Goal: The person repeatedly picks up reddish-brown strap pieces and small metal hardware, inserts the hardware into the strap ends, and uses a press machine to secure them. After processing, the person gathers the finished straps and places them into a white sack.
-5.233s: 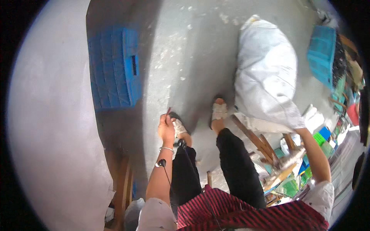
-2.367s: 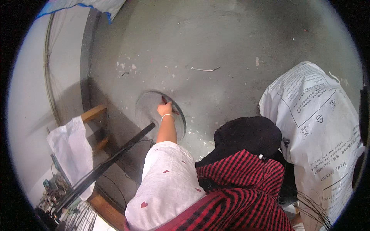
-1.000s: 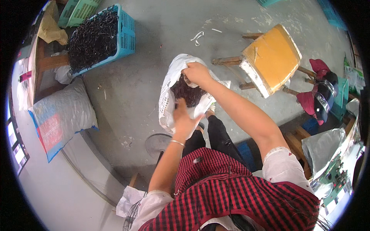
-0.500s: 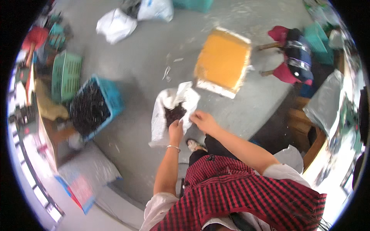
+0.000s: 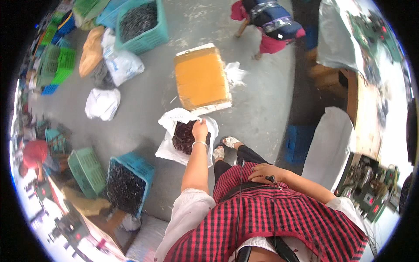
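A white woven sack (image 5: 168, 150) stands on the floor in front of me with its mouth folded open. Dark reddish-brown small pieces (image 5: 183, 137) fill it; their kind is too small to make out. My left hand (image 5: 200, 131) is closed on the sack's rim at the far right of the mouth, and partly covers the contents. My right hand (image 5: 264, 173) lies against my red and black checked apron (image 5: 279, 214) at the waist, fingers stretched out, with nothing seen in it.
A yellow-topped box (image 5: 203, 78) lies just beyond the sack. Blue (image 5: 146, 168) and green (image 5: 87, 168) baskets stand to the left, a teal crate (image 5: 144, 39) of black pieces farther off. A person bends over (image 5: 273, 22) at far right. A workbench with machines (image 5: 369, 187) runs along the right.
My right hand has left the sack and come back to my waist. My left hand has moved to the far right of the rim. The view has swung to the right.
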Motion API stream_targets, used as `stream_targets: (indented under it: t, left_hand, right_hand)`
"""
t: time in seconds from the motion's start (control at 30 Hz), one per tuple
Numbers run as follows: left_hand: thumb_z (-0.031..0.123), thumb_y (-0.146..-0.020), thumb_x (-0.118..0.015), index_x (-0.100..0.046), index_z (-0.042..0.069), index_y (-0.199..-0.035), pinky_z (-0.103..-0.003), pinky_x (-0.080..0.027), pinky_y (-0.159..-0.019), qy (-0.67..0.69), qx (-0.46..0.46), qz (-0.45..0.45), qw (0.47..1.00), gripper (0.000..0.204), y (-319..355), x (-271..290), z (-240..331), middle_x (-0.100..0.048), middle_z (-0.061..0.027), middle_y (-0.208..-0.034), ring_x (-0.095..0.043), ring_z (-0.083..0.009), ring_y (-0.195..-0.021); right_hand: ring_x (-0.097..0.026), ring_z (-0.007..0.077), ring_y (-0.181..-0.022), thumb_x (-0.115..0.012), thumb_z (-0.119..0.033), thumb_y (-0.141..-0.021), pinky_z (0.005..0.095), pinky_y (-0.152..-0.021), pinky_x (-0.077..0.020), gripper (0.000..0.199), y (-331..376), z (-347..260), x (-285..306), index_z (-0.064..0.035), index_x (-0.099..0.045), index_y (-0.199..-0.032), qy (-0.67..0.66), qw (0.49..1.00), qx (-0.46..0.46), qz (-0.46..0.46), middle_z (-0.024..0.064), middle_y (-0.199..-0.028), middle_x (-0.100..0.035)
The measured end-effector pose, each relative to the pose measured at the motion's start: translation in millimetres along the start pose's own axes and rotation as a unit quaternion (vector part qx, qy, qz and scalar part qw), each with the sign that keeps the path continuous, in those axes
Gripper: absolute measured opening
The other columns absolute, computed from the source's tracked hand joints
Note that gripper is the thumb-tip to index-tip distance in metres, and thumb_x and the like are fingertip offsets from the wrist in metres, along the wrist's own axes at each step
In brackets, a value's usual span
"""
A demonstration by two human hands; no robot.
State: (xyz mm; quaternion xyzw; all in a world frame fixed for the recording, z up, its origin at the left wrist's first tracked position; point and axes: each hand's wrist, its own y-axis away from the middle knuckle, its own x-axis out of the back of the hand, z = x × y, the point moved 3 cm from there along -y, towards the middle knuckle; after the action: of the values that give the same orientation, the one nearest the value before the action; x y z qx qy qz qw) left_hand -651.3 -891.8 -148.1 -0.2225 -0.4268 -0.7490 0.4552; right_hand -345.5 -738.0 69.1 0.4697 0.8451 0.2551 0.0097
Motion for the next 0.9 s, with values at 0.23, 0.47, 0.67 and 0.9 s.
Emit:
stream_targets:
  t: [0.23, 0.47, 0.67, 0.9]
  left_hand:
    - [0.051, -0.095, -0.067, -0.067, -0.006, -0.116, -0.044, -0.052, -0.092, -0.007, -0.096, -0.177, 0.979, 0.061, 49.1, 67.9, 40.4, -0.070, -0.0288, -0.113, -0.068, -0.0394, -0.107]
    - [0.015, -0.093, -0.072, -0.074, 0.006, -0.115, -0.039, -0.050, -0.101, 0.098, -0.260, -0.439, 0.855, 0.023, 279.9, 247.0, 111.5, -0.072, -0.0106, -0.120, -0.066, -0.0228, -0.116]
    - [0.015, -0.091, -0.072, -0.077, 0.011, -0.112, -0.054, -0.027, -0.120, -0.047, -0.360, -0.430, 0.827, 0.023, 309.2, 234.4, 197.9, -0.064, -0.0084, -0.139, -0.056, -0.0277, -0.133]
    - [0.017, -0.091, -0.059, -0.077, 0.013, -0.110, -0.037, -0.048, -0.090, -0.212, -0.538, -0.496, 0.648, 0.027, 354.3, 157.7, 325.7, -0.068, -0.0035, -0.116, -0.056, -0.0290, -0.096]
  right_hand:
    - [-0.063, 0.0307, -0.123, -0.064, -0.019, -0.099, 0.0405, -0.108, -0.0473, 0.032, 27.8, -24.4, -38.4, -0.0085, -0.067, -0.128, -0.132, 0.968, -0.147, 0.156, 0.0161, -0.130, -0.068]
    - [-0.042, 0.0372, -0.145, -0.074, -0.012, -0.087, 0.0466, -0.121, -0.0325, 0.044, 101.7, -153.3, -29.6, -0.0158, -0.071, -0.130, -0.139, 0.957, -0.102, 0.233, 0.0216, -0.153, -0.048]
    - [-0.040, 0.0388, -0.146, -0.072, -0.013, -0.088, 0.0484, -0.119, -0.0353, 0.034, 160.9, -168.7, -16.5, -0.0174, -0.076, -0.121, -0.056, 0.930, -0.140, 0.335, 0.0221, -0.154, -0.046]
    - [-0.047, 0.0374, -0.140, -0.068, -0.021, -0.089, 0.0502, -0.108, -0.0451, 0.032, 231.7, -122.6, 43.2, -0.0179, -0.075, -0.120, 0.083, 0.901, -0.168, 0.391, 0.0209, -0.149, -0.052]
